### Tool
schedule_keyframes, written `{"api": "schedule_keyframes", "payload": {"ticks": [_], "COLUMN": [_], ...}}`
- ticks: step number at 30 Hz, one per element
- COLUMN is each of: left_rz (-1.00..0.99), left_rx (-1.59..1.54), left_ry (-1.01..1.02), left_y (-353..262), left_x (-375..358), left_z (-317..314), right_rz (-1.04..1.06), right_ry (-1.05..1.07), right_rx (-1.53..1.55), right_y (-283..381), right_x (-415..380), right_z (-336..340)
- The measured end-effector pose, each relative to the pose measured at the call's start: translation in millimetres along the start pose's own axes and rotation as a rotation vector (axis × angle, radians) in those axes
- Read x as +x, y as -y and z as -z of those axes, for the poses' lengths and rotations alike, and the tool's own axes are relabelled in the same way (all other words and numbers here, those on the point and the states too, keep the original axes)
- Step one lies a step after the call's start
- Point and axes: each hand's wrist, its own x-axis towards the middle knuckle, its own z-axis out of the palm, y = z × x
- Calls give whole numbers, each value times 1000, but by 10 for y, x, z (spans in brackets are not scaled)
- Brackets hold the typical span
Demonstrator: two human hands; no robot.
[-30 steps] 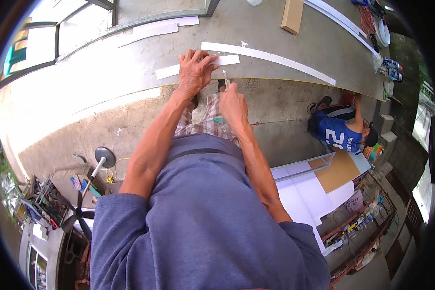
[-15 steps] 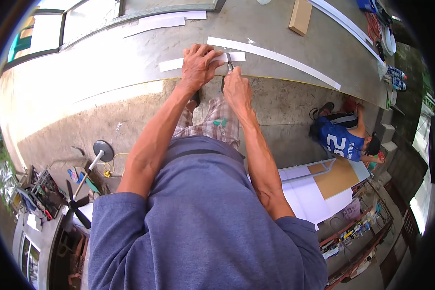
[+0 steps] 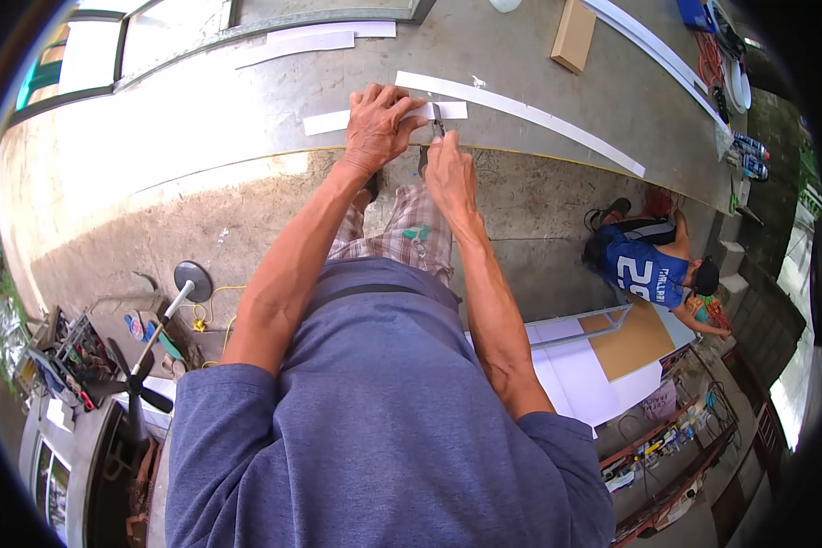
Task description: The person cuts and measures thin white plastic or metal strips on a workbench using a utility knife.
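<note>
A short white strip (image 3: 326,122) lies on the grey tabletop, close to the edge nearest me. My left hand (image 3: 381,128) is closed over it, bent fingertips and thumb pressing it down. Wrapped around the handle of a utility knife (image 3: 437,121) is my right hand (image 3: 450,169), just off the table edge. The knife's thin blade lies across the strip near its right end, beside my left fingertips. Whether the blade has cut through cannot be made out. A longer white strip (image 3: 530,120) lies just beyond, slanting to the right.
More white strips (image 3: 310,43) lie at the back left beside a metal frame (image 3: 274,25). A brown block (image 3: 574,36) and long white profiles (image 3: 653,55) are farther right. A person in a blue jersey (image 3: 644,269) crouches at right. A fan (image 3: 137,388) stands behind me at left.
Both hands keep nearly the same place on the strip and knife; the view has shifted slightly. The person at right has extended an arm farther outward.
</note>
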Motion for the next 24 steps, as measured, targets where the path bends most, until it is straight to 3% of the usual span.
{"api": "schedule_keyframes", "payload": {"ticks": [24], "left_rz": [2], "left_rx": [0], "left_ry": [-15], "left_y": [-50], "left_x": [-26], "left_z": [5], "right_rz": [-25], "right_ry": [85], "right_rx": [-265], "right_y": [301], "right_x": [84], "right_z": [158]}}
